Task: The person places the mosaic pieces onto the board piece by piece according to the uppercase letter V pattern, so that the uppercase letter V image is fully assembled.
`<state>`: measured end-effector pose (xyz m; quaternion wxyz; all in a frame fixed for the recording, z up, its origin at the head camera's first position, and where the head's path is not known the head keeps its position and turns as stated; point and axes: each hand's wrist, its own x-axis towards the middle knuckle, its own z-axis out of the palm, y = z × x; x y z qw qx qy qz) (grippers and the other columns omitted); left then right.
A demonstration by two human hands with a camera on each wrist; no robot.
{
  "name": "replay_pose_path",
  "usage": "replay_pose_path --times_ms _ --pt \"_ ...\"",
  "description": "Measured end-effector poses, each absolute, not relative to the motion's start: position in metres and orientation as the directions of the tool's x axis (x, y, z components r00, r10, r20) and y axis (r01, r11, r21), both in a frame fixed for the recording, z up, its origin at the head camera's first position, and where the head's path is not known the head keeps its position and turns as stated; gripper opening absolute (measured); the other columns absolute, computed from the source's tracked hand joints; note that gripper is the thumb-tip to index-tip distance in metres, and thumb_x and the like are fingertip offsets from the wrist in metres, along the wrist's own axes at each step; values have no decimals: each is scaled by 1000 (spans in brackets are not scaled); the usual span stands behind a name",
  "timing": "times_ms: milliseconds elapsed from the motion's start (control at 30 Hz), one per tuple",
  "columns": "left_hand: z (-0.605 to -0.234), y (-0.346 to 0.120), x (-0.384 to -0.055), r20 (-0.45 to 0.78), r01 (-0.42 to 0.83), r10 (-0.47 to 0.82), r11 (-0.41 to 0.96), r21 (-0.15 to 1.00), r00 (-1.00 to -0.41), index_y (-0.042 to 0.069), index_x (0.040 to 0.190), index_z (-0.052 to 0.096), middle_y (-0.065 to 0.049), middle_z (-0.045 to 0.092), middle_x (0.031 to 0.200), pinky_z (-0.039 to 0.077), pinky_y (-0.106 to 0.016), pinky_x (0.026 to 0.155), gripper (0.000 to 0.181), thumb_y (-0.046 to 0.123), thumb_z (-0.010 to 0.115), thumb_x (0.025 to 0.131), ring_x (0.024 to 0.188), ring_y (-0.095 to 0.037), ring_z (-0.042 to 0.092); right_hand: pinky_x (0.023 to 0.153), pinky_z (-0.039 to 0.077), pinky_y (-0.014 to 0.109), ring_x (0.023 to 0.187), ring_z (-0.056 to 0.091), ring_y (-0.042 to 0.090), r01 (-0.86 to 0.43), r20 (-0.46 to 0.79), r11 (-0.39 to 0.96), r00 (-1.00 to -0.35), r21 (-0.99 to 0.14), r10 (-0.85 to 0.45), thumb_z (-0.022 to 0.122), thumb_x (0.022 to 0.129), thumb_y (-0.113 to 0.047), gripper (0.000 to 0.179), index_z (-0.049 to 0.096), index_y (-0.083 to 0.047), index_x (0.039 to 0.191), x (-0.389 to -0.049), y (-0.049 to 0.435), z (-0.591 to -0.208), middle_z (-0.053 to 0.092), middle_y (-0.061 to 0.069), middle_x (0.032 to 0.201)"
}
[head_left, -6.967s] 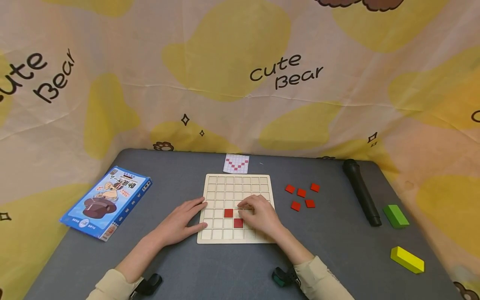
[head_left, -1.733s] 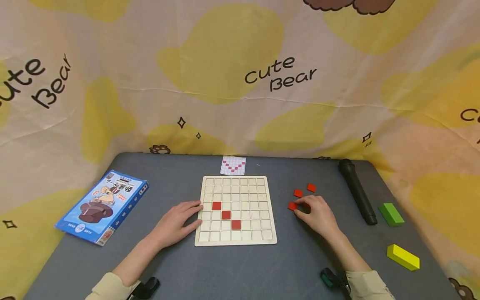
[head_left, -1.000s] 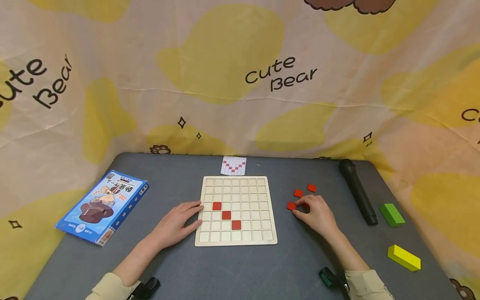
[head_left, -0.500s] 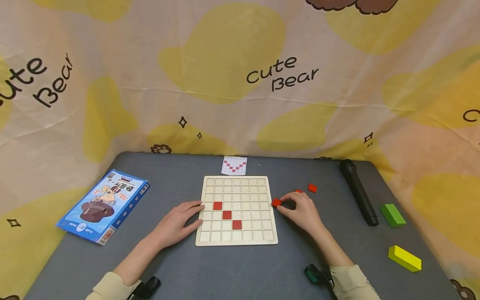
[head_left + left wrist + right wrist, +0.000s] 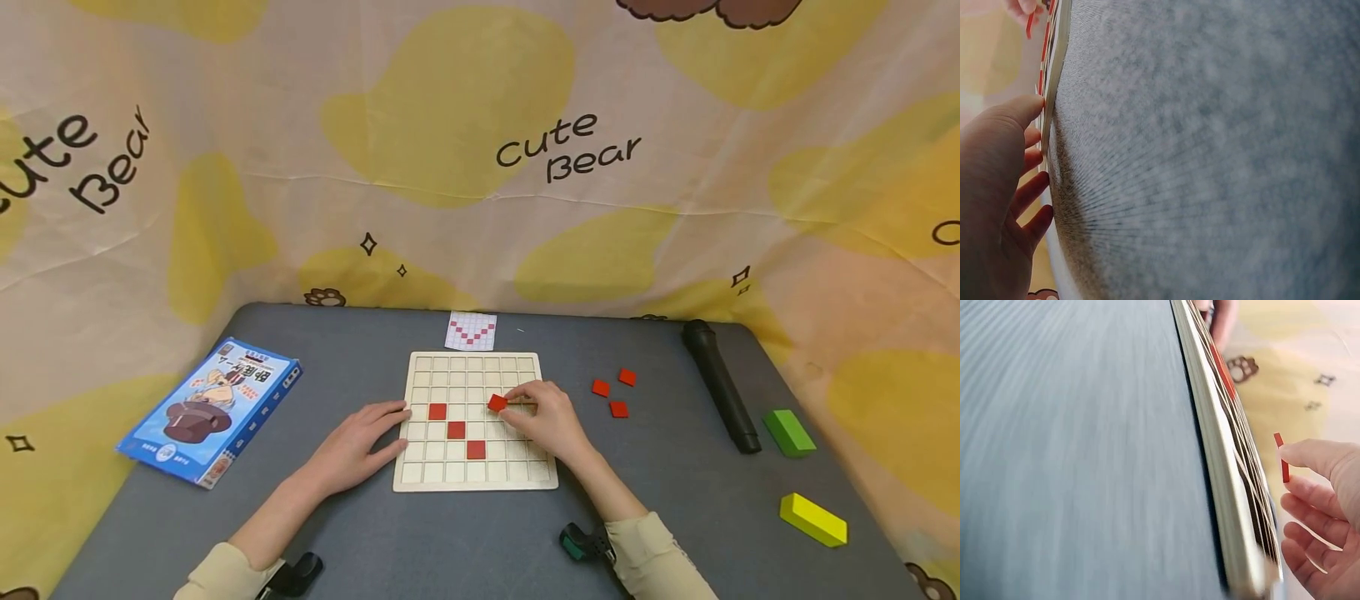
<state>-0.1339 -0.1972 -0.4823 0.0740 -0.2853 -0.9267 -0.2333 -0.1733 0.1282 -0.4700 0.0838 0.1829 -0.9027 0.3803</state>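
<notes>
A pale wooden grid board [image 5: 475, 479] lies on the grey table, with red square tiles [image 5: 457, 430] set in three of its cells along a diagonal. My right hand [image 5: 551, 419] pinches another red tile [image 5: 497, 403] between thumb and fingers, above the right half of the board. In the right wrist view that pinched tile [image 5: 1282, 459] appears edge-on, clear of the board's surface. With fingers extended, my left hand [image 5: 356, 446] rests against the board's left edge; the left wrist view shows its thumb and fingertips touching the board's side [image 5: 1054, 81].
Three loose red tiles [image 5: 618, 409] lie right of the board. A small card [image 5: 470, 331] with a red V pattern sits behind it. Farther right are a black microphone [image 5: 722, 386], a green block [image 5: 790, 432] and a yellow block [image 5: 813, 519]. A blue box [image 5: 210, 410] lies at left.
A third tile now sits in the board, compared with two at first. My right hand has taken another tile from the loose ones and carried it left over the board. My left hand stays put.
</notes>
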Motion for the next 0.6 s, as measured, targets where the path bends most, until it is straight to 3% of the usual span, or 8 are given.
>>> replay_pose_path --times_ms 600 --pt "-481 -198 -134 204 518 479 741 428 -854 11 135 59 -9 52 141 40 -53 101 47 31 66 93 128 -29 48 89 46 35 101 58 20 -445 228 663 -892 -602 -391 76 83 -27 20 76 -14 98 -192 45 -471 71 -3 98"
